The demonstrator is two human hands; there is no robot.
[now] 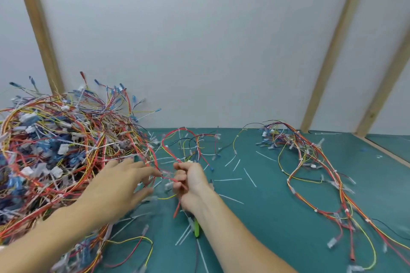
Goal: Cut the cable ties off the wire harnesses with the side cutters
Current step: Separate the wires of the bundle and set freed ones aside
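Red-wired harness [177,150]: looped at mid-surface, gripped by right hand [190,182].
Left hand [119,186]: fingers spread, loose, touching the same wires.
Side cutters [196,229]: green handle showing beneath right forearm.
Surface [277,195]: teal, bare between piles.
Obstructions: large tangle [55,150] left; smaller harness pile [310,162] right; cut ties [249,177] scattered.

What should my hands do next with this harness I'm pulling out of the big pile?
Probably draw the red wire harness clear of the large tangled multicoloured wire pile onto the bare teal mat. The right hand grips it, the left hand spreads open against the pile, and the harness looks entangled at the pile's edge. The green-handled side cutters lie under the right wrist.
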